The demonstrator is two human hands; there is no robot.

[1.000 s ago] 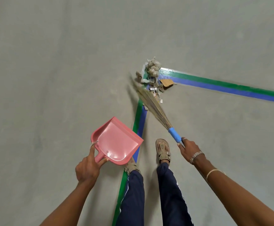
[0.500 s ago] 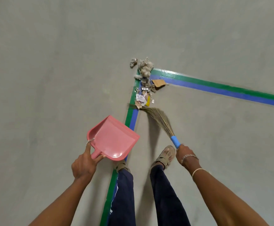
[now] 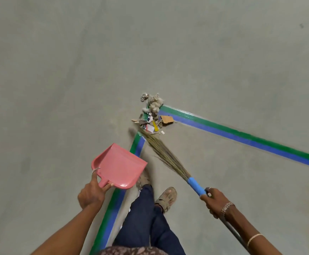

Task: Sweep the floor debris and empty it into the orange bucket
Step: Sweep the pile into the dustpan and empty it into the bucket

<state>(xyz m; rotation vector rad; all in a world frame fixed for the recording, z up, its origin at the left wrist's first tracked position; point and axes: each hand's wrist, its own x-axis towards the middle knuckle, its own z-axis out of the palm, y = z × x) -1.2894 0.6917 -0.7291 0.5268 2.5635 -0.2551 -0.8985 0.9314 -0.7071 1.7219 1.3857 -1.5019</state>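
Two hands work over a grey floor, seen from the head camera. The left hand [image 3: 91, 196] is curled round the handle of a pink dustpan [image 3: 119, 165], apparently held off the floor near the feet. The right hand [image 3: 215, 201] is closed round a broom [image 3: 165, 155] just behind its blue sleeve. Half a second ago the broom was drawn in close. Now it reaches out, its bristle tips touching the debris pile [image 3: 152, 116] at the corner of the floor tape [image 3: 242, 135]. The pile looks gathered, so the dustpan probably comes down next. The orange bucket is out of view.

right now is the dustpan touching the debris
Apart. The head view shows floor and tape between the dustpan and the debris.
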